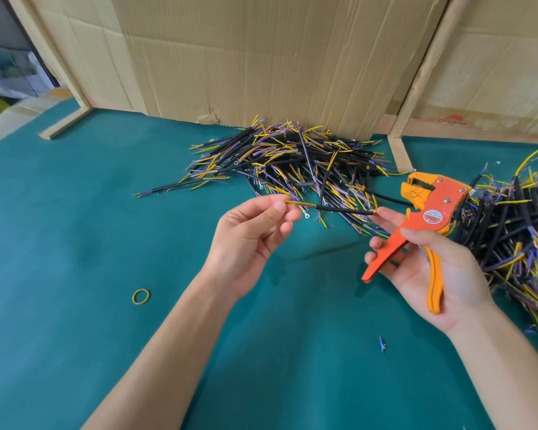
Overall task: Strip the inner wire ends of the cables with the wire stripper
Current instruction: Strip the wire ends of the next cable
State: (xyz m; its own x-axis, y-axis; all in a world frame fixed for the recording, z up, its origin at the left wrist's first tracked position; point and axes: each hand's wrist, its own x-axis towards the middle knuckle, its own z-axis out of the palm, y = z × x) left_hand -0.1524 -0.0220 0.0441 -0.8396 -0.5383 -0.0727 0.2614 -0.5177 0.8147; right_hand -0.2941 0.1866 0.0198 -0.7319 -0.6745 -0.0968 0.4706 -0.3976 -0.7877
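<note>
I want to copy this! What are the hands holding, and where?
Left hand pinches the cable's yellow wire end; right hand grips the wire stripper handles.

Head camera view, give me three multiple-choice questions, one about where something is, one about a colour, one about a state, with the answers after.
1. Where does the small yellow rubber band lie on the teal cloth table?
A. left of the left forearm
B. under the cable pile
C. against the cardboard wall

2. What colour are the handles of the wire stripper?
A. blue
B. orange
C. grey

3. What is the short black-sheathed cable doing?
A. lying flat on the cloth
B. clamped in the stripper's head
C. held in the air between both hands

Answers:
1 A, the band sits alone on bare cloth left of that forearm.
2 B, both handles in the right hand are orange.
3 C, the left hand pinches its yellow wire end, the right fingertips meet the other end, and the stripper's head is apart from it.
</note>
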